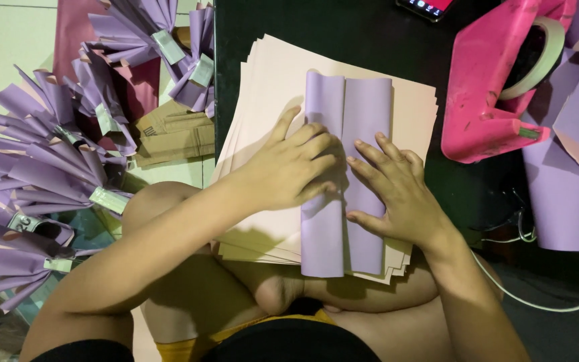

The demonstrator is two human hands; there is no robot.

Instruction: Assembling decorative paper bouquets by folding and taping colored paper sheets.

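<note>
A purple paper sheet [363, 110] lies on a stack of pale pink paper sheets [276, 74], its two long sides folded in toward the middle. My left hand [289, 167] presses flat on the left fold, fingers spread. Pressing on the right fold is my right hand [393, 194], its fingertips at the centre seam. Neither hand grips anything.
A pink tape dispenser [484, 100] with a roll of tape stands at the right on a dark surface. Rolled purple paper [561, 201] lies beside it. Several folded purple paper bundles [41, 167] are piled on the left. A phone [423, 7] sits at the top edge. A white cable [571, 302] curls lower right.
</note>
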